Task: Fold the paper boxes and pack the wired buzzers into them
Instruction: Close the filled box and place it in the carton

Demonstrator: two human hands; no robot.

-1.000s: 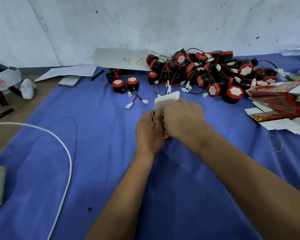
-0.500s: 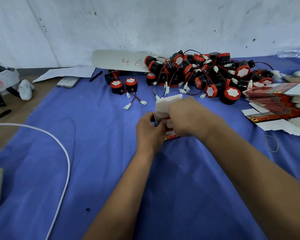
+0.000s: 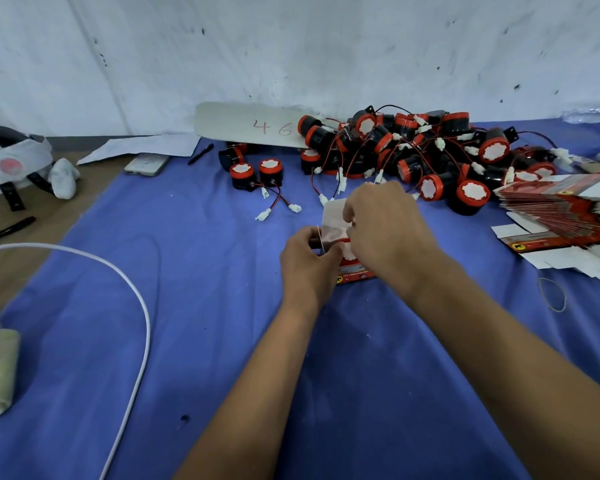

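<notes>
Head view:
Paper box [image 3: 333, 221]: held above the middle of the blue cloth [image 3: 187, 306], white flap up.
Left hand [image 3: 307, 263]: fingers curled, pinching the box's left edge.
Right hand [image 3: 383, 230]: curled over the box top, gripping it.
Wired buzzers [image 3: 413, 150]: heaped at the cloth's far edge.
Flat boxes [image 3: 565, 216]: stacked at the right edge.

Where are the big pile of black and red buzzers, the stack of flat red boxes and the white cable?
pile of black and red round buzzers [image 3: 413, 147], head view, middle.
stack of flat red paper boxes [image 3: 565, 209], head view, top sheet.
white cable [image 3: 142, 306], head view, bend.
</notes>
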